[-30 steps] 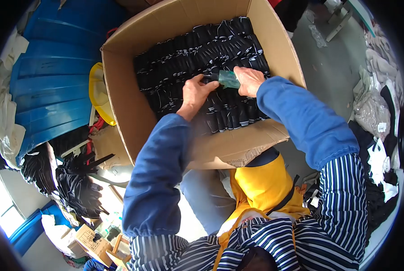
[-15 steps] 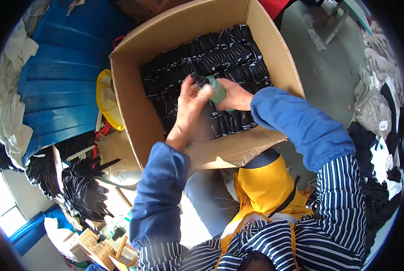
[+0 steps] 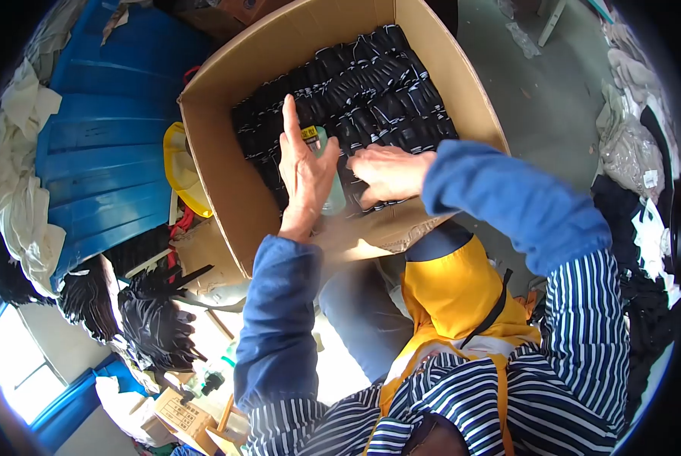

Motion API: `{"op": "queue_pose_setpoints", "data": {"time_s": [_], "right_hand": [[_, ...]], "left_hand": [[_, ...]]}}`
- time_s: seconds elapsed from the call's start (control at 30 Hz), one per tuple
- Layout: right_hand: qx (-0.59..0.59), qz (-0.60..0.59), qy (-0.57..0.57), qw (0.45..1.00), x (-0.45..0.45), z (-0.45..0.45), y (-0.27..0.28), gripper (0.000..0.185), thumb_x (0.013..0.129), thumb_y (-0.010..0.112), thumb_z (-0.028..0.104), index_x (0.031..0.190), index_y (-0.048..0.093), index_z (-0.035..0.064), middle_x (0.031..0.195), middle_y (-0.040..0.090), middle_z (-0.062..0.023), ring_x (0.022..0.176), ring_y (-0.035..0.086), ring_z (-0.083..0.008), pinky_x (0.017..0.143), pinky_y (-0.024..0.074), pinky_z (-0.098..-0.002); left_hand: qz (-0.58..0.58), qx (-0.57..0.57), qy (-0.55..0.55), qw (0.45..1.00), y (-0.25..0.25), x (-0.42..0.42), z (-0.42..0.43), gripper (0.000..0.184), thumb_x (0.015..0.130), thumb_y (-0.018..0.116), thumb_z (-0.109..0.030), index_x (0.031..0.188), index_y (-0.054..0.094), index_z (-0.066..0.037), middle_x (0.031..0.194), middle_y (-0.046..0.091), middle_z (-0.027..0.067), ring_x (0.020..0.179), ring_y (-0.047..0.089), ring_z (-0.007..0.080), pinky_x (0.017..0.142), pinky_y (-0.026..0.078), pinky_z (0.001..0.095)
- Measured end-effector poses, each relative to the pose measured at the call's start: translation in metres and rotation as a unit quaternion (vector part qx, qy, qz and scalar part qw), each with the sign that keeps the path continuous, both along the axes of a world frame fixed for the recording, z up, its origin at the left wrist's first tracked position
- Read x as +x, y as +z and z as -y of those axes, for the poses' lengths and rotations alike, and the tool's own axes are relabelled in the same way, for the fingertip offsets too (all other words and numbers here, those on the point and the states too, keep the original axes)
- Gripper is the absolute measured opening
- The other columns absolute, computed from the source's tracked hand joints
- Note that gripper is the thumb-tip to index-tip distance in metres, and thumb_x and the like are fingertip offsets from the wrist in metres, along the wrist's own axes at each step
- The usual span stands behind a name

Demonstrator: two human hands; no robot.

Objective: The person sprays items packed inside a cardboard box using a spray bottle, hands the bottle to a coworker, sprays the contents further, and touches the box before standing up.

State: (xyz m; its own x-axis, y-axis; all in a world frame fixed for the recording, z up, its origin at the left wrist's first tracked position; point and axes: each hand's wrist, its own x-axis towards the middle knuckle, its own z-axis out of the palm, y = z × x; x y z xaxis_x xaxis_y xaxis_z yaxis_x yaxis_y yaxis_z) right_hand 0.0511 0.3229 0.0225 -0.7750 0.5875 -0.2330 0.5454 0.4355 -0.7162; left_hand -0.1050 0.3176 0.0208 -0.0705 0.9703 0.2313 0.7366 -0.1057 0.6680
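A translucent green bottle (image 3: 334,199) with a black-and-yellow label is in my left hand (image 3: 304,173), over the near left part of the cardboard box. My left index finger points straight up while the thumb and palm stay around the bottle; its top is hidden. My right hand (image 3: 390,173) is just right of the bottle, apart from it, slightly blurred, with bent fingers and the thumb held away from them. Below both hands, the open cardboard box (image 3: 230,163) holds rows of black bundles (image 3: 371,91) with white edges.
To the left are a blue panel (image 3: 112,152), a yellow container (image 3: 177,171) and a pile of black pieces (image 3: 154,323). A clear plastic bag (image 3: 633,163) and cloth lie at the right. A small carton (image 3: 184,414) sits at lower left.
Both hands held the bottle higher over the box, its black nozzle visible. The bottle has come down and turned, my right hand has let go, and my left index finger has straightened.
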Motion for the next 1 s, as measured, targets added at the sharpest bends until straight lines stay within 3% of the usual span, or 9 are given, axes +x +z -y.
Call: {"op": "queue_pose_setpoints", "data": {"time_s": [0.1,0.17,0.23,0.3,0.43,0.57,0.6,0.67,1.0], "right_hand": [[0.259,-0.052,0.022,0.964,0.003,0.034,0.035,0.022,0.072,0.067,0.022,0.083,0.056,0.0061,0.08,0.059,-0.0101,0.071,0.058,-0.0288,0.063,0.0487,-0.0375],[0.167,-0.047,0.102,0.98,-0.008,0.081,0.063,0.017,0.074,0.061,0.024,0.077,0.056,0.0083,0.072,0.059,-0.009,0.059,0.057,-0.0269,0.055,0.0469,-0.0358],[-0.084,-0.038,0.31,0.946,-0.022,0.117,0.073,0.018,0.068,0.06,0.02,0.077,0.061,0.0044,0.082,0.064,-0.0157,0.078,0.063,-0.0306,0.062,0.0491,-0.0403],[-0.123,-0.058,0.355,0.925,-0.046,0.152,0.037,0.023,0.072,0.059,0.022,0.088,0.061,0.0054,0.09,0.063,-0.0166,0.086,0.062,-0.0308,0.072,0.0486,-0.0433],[-0.181,-0.158,0.267,0.933,-0.089,0.139,-0.022,0.021,0.082,0.058,0.022,0.09,0.062,0.0025,0.092,0.064,-0.0137,0.08,0.063,-0.0307,0.072,0.0502,-0.0388],[-0.09,-0.443,0.023,0.892,-0.131,0.174,-0.072,0.037,0.084,0.058,0.023,0.114,0.056,0.0019,0.116,0.059,-0.0114,0.104,0.057,-0.0258,0.09,0.0447,-0.0372],[-0.441,-0.408,-0.121,0.79,-0.133,0.168,-0.061,0.044,0.084,0.058,0.025,0.12,0.05,0.0011,0.123,0.053,-0.0106,0.11,0.052,-0.0248,0.094,0.0408,-0.0365],[-0.895,-0.162,-0.325,0.258,-0.133,0.158,-0.038,0.059,0.084,0.059,0.029,0.132,0.039,-0.0005,0.137,0.043,-0.0091,0.123,0.042,-0.0227,0.104,0.0329,-0.0353],[-0.9,-0.196,-0.284,0.266,-0.153,0.163,-0.071,0.076,0.085,0.057,0.041,0.138,0.025,-0.0042,0.145,0.032,-0.0107,0.131,0.032,-0.023,0.109,0.0239,-0.0381]], "left_hand": [[-0.032,-0.032,-0.069,0.997,-0.013,0.001,-0.01,0.085,0.067,0.066,-0.015,0.14,0.025,-0.025,0.095,0.053,0.0202,0.084,0.059,0.0361,0.072,0.049,0.0449],[-0.054,-0.045,-0.109,0.992,-0.019,0.006,-0.021,0.083,0.066,0.066,-0.015,0.138,0.027,-0.026,0.093,0.053,0.0204,0.082,0.059,0.0371,0.072,0.049,0.0457],[-0.069,-0.11,-0.141,0.981,-0.026,0.015,-0.029,0.079,0.063,0.066,-0.013,0.133,0.033,-0.025,0.097,0.056,0.0205,0.087,0.058,0.0386,0.078,0.048,0.0445],[-0.083,-0.141,-0.163,0.973,-0.037,0.02,-0.037,0.076,0.062,0.066,-0.012,0.131,0.036,-0.025,0.099,0.058,0.0205,0.089,0.058,0.0393,0.081,0.047,0.0439],[-0.099,-0.161,-0.159,0.969,-0.07,0.031,-0.061,0.073,0.061,0.066,-0.013,0.128,0.037,-0.023,0.099,0.058,0.0202,0.091,0.058,0.0402,0.08,0.047,0.0447],[-0.1,-0.164,-0.124,0.974,-0.086,0.04,-0.072,0.074,0.061,0.066,-0.014,0.128,0.037,-0.023,0.098,0.058,0.0201,0.091,0.058,0.0401,0.078,0.047,0.0449],[-0.107,-0.173,-0.117,0.972,-0.085,0.04,-0.072,0.073,0.061,0.066,-0.014,0.128,0.038,-0.023,0.098,0.058,0.0202,0.091,0.058,0.0399,0.078,0.047,0.0448],[-0.121,-0.187,-0.1,0.97,-0.081,0.039,-0.071,0.073,0.06,0.067,-0.015,0.127,0.038,-0.023,0.097,0.059,0.0204,0.089,0.059,0.0395,0.077,0.047,0.0444],[-0.124,-0.228,-0.197,0.945,-0.075,0.059,-0.076,0.069,0.059,0.066,-0.015,0.123,0.042,-0.022,0.085,0.06,0.0182,0.083,0.061,0.0372,0.073,0.048,0.0426]]}}
